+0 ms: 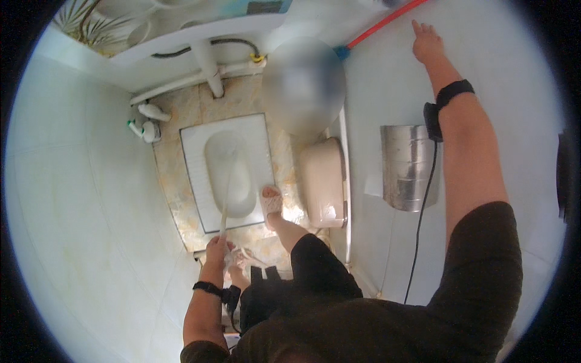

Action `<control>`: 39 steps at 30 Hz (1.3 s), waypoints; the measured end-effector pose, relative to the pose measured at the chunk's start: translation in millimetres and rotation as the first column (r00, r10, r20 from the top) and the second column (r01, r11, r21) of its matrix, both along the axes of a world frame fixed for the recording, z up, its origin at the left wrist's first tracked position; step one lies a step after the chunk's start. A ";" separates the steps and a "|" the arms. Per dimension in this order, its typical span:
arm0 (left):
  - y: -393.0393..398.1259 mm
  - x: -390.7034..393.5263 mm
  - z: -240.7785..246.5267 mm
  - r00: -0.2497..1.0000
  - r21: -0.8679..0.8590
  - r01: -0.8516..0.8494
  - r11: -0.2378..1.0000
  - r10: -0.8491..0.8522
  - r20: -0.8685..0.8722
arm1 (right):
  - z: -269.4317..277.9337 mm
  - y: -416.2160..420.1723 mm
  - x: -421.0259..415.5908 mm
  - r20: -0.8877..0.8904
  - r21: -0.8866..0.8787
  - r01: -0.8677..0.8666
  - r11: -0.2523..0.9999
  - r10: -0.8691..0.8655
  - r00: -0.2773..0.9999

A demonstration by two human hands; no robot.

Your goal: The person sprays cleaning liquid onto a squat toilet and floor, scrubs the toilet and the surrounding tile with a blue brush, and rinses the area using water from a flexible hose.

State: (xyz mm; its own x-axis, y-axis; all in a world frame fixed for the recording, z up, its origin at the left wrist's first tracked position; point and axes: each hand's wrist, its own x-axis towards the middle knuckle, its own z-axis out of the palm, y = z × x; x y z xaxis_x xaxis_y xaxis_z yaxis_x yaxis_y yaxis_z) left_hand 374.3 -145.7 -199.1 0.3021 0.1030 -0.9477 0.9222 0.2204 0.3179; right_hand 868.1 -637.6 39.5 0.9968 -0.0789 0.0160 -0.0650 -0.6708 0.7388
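Note:
My left hand (218, 248), low in the view, is closed around a pale hose (224, 222). A thin stream or the hose's continuation runs from it over the basin of a white squat toilet (263, 159); I cannot tell which. My right hand (428, 44) is raised at the upper right against the pale wall, its fingers spread and nothing seen in it. Left of that hand a red pole (383, 22) with a blue end slants along the wall. Both wrists wear black straps with small devices.
A beige bin (323, 183) stands right of the toilet, and a metal cylindrical holder (404, 168) is on the right wall. White bottles (151, 131) stand in the far left corner. White pipes (172, 87) run along the back wall. A blurred round patch hides the area behind the bin.

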 end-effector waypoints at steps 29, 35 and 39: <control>69.8 -98.4 96.8 0.896 0.033 0.434 0.900 -0.435 0.090 | 36.1 132.0 -704.9 -0.594 0.803 0.563 -0.196 -0.341 0.728; 97.6 -142.5 113.7 0.884 0.037 0.459 0.888 -0.460 0.082 | 35.5 132.9 -901.1 -0.512 0.746 0.661 -0.078 -0.701 0.496; 66.5 -115.8 113.4 0.833 0.005 0.540 0.842 -0.535 0.137 | 15.0 89.8 -925.7 -0.262 0.648 0.756 0.095 -0.904 0.339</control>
